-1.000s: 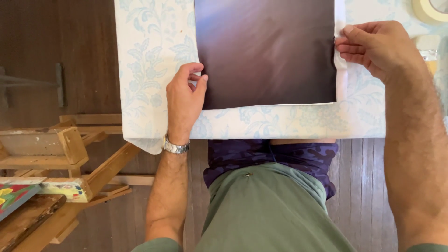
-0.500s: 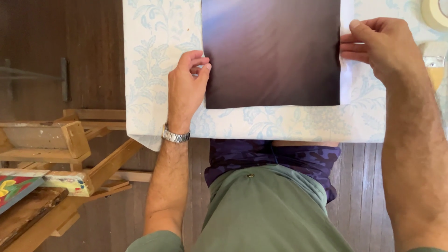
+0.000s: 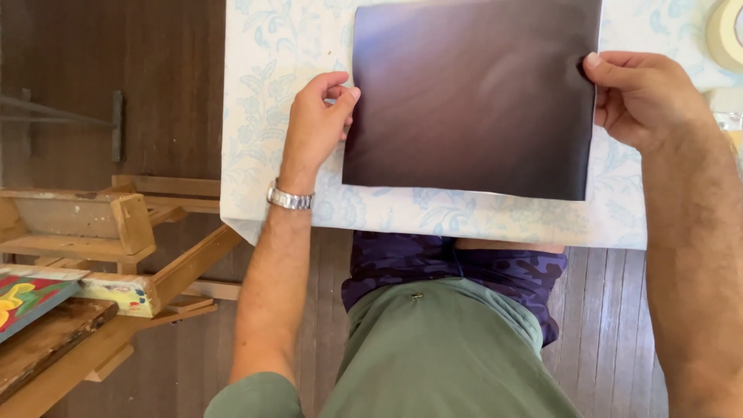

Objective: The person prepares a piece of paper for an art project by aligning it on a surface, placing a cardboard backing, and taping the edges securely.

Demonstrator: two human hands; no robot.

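A dark, glossy sheet of paper (image 3: 474,97) lies on a table covered with a pale blue floral cloth (image 3: 271,70). My left hand (image 3: 316,124), with a metal watch on its wrist, pinches the sheet's left edge between thumb and fingers. My right hand (image 3: 638,97) grips the sheet's right edge, the thumb on top. The sheet sits nearly square to the table's front edge, its near edge a little short of the cloth's edge.
A roll of tape (image 3: 726,32) lies at the table's far right. To the left stands a wooden easel (image 3: 116,232) with a colourful painting (image 3: 27,298). Below are my green shirt, patterned shorts and a dark wooden floor (image 3: 611,310).
The view has shifted so the table and sheet sit further right and lower. My left hand has gone from resting by the sheet's corner to pinching its left edge. My right hand keeps its hold.
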